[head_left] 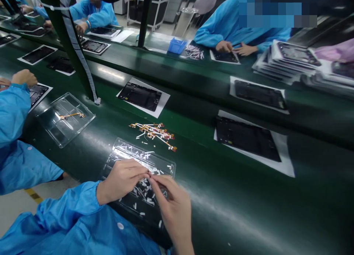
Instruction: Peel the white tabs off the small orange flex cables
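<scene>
Fingers (pixel 143 173) of both hands pinch one tiny white strip.
Left hand (pixel 121 179) and right hand (pixel 173 207) meet over the clear tray (pixel 124 152) of small white bits, near the desk (pixel 221 210) edge.

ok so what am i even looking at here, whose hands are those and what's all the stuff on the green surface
The picture comes from a camera worn on a person's head, looking down at their own hands. The left hand and right hand, in blue sleeves, meet fingertip to fingertip over a clear plastic tray strewn with small white slips; whatever they pinch is too small to tell. They work at a long green belt. Beyond the tray lies a pile of little flex cables, and dark tablet-like panels rest on white sheets. Other people in blue coats sit around.
</scene>
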A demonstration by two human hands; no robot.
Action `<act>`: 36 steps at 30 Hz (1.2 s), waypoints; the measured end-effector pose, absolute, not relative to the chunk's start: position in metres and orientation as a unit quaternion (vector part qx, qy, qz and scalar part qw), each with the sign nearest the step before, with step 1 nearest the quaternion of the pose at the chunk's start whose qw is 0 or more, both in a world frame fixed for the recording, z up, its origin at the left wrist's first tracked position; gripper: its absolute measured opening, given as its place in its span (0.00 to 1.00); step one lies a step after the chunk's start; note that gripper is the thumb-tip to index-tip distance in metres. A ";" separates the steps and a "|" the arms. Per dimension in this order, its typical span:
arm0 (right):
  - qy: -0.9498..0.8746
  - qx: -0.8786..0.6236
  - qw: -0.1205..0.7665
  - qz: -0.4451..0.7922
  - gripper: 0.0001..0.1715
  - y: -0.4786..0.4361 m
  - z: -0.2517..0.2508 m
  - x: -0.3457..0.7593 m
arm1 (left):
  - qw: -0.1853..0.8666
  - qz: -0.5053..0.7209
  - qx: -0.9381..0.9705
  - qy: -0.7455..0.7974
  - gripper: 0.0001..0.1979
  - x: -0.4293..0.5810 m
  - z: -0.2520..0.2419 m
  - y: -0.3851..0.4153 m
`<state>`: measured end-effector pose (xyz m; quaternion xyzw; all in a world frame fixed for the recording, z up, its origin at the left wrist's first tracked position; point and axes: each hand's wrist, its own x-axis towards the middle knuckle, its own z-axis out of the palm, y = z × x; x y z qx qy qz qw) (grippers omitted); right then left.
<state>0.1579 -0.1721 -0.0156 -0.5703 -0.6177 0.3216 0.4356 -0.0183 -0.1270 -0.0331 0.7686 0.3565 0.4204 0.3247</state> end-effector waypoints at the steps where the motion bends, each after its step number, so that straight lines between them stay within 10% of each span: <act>1: -0.627 -0.565 0.439 0.306 0.06 -0.173 -0.015 0.157 | 0.319 0.415 0.779 0.345 0.11 -0.019 -0.033 -0.126; 36: -0.651 -0.549 0.431 0.297 0.06 -0.175 -0.021 0.148 | 0.217 0.415 0.799 0.376 0.04 -0.024 -0.035 -0.127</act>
